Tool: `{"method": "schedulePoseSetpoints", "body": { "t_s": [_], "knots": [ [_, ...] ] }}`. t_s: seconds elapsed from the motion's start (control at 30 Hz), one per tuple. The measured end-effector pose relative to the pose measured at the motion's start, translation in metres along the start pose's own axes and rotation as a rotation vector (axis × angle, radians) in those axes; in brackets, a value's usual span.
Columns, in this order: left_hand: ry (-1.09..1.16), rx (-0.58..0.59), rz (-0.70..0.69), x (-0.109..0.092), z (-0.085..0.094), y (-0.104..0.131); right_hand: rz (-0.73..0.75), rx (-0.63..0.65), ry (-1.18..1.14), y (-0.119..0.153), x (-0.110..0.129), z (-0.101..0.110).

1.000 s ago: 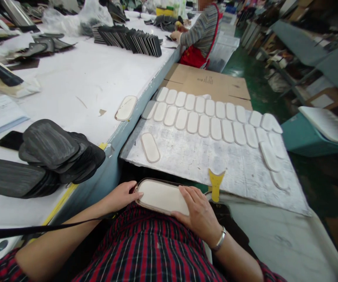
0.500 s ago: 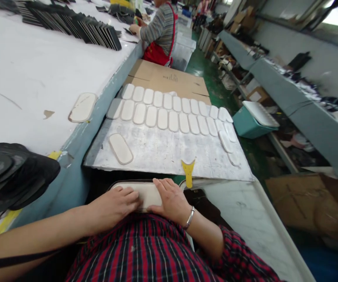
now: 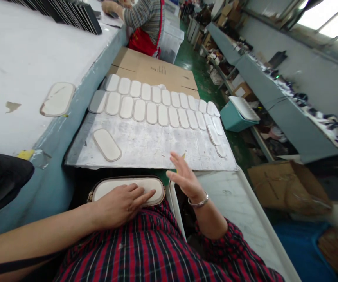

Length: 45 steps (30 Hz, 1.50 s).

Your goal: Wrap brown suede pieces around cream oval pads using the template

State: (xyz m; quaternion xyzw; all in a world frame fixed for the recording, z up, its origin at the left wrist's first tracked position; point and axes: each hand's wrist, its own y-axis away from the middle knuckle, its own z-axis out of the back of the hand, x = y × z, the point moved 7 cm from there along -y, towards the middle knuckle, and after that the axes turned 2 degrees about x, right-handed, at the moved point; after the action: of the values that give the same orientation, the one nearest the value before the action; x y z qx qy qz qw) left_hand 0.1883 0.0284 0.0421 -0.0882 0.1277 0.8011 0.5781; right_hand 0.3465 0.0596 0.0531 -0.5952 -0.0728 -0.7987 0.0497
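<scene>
A long oval piece (image 3: 106, 188) with a white top and a dark edge lies across my lap, just below the front edge of the board. My left hand (image 3: 120, 205) rests flat on its top, fingers stretched out toward the right end. Raised off the piece, my right hand (image 3: 188, 180) is over the board's front edge with its fingers apart and a bracelet at the wrist. Behind those fingers a yellow forked scraper-like tool (image 3: 183, 156) is mostly hidden; whether they touch it is unclear. A single white oval pad (image 3: 107, 145) lies on the board (image 3: 148, 147), left of centre.
Rows of white oval pads (image 3: 139, 110) cover the board's far half. Another pad (image 3: 58, 99) lies on the white table (image 3: 16, 70) at left, near dark stacked pieces (image 3: 1, 180). A co-worker (image 3: 147, 23) sits beyond a cardboard sheet (image 3: 154, 70). A teal bin (image 3: 236, 115) stands right.
My right hand has lifted off the oval piece and moved right and up to the yellow tool. My left hand stays on the piece, its fingers now straighter. The view has shifted slightly.
</scene>
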Motion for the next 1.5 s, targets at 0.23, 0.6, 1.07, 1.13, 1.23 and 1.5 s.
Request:
{"method": "schedulePoseSetpoints", "body": {
  "t_s": [0.23,0.6,1.07,1.13,1.23,1.5],
  "knots": [
    [-0.078,0.042,-0.034,-0.003,-0.01,-0.022,-0.279,-0.278,-0.364,0.035,-0.046,0.024],
    [-0.119,0.087,0.049,0.001,-0.017,-0.029,-0.574,-0.122,-0.335,0.054,-0.101,-0.009],
    [-0.145,0.115,0.176,-0.008,-0.018,-0.033,-0.53,0.09,-1.021,0.053,-0.141,-0.061],
    [-0.145,0.111,0.185,-0.008,-0.018,-0.034,-0.513,0.111,-1.047,0.051,-0.145,-0.064],
    [-0.149,0.103,0.188,-0.008,-0.019,-0.035,-0.502,0.154,-1.058,0.045,-0.149,-0.067],
    [-0.155,0.081,0.167,-0.006,-0.023,-0.032,-0.555,0.335,-0.938,0.031,-0.149,-0.068]
  ]
}}
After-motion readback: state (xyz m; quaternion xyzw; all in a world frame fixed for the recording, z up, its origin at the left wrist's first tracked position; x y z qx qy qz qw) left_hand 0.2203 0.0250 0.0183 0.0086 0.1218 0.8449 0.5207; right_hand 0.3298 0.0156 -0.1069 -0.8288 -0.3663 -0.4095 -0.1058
